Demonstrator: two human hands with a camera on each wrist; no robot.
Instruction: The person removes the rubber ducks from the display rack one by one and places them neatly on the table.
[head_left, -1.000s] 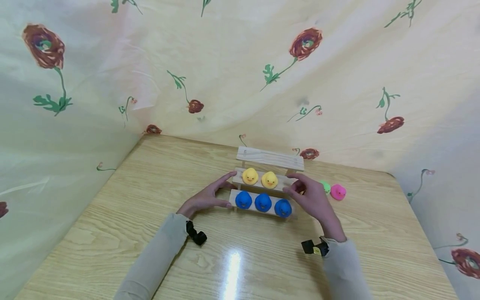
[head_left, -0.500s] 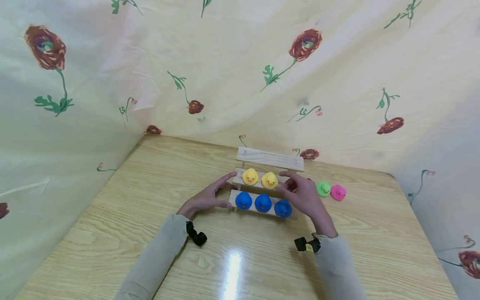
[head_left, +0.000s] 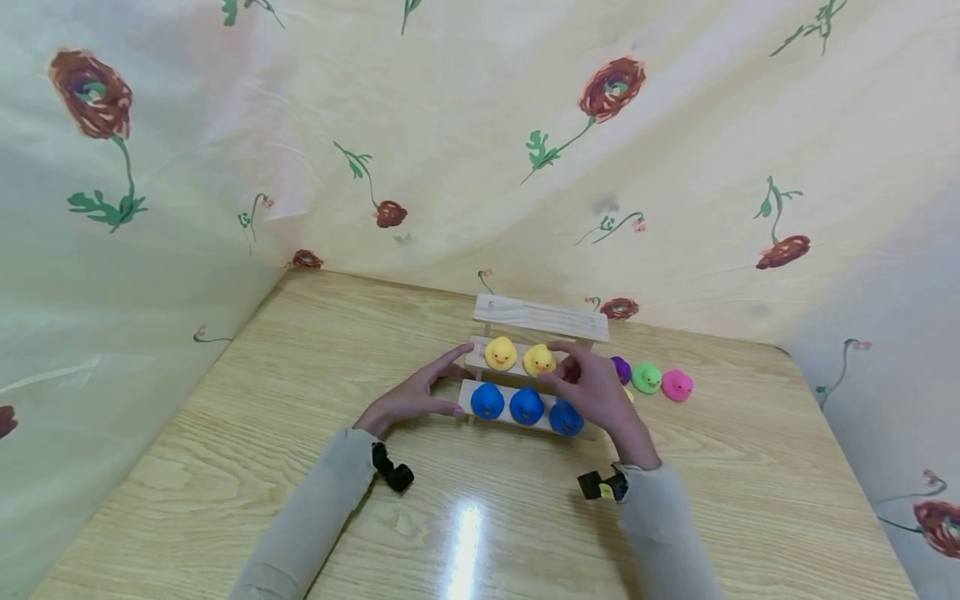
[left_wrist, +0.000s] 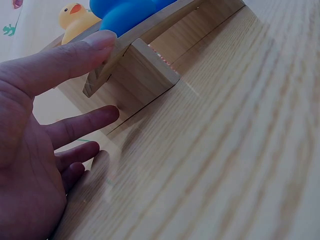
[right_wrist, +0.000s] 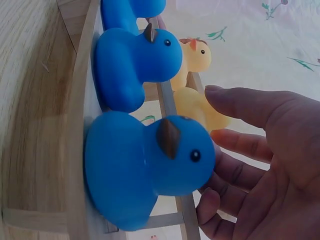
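A tiered wooden stand point(head_left: 540, 317) sits toward the back of the table. On its lowest shelf is a row of three blue rubber ducks point(head_left: 527, 406); two yellow rubber ducks are on the middle shelf. My right hand point(head_left: 596, 387) has its thumb and index finger at either side of the right yellow duck point(right_wrist: 192, 105), pinching it. The left yellow duck point(head_left: 500, 353) stands apart. At the stand's left end, my left hand point(head_left: 411, 397) is spread with fairly straight fingers. Its thumb point(left_wrist: 102, 41) rests at the lowest shelf's edge, beside a blue duck point(left_wrist: 125, 17).
Right of the stand, a purple duck point(head_left: 621, 369), a green duck point(head_left: 647, 378) and a pink duck point(head_left: 677, 385) lie on the wooden table point(head_left: 420, 517). A small yellow thing point(head_left: 628, 395) shows partly behind my right hand. Flowered cloth point(head_left: 450, 150) hangs behind the table.
My right hand has moved left along the middle shelf, from its right end to the right yellow duck. The purple duck has come into sight behind it. My left hand stays put.
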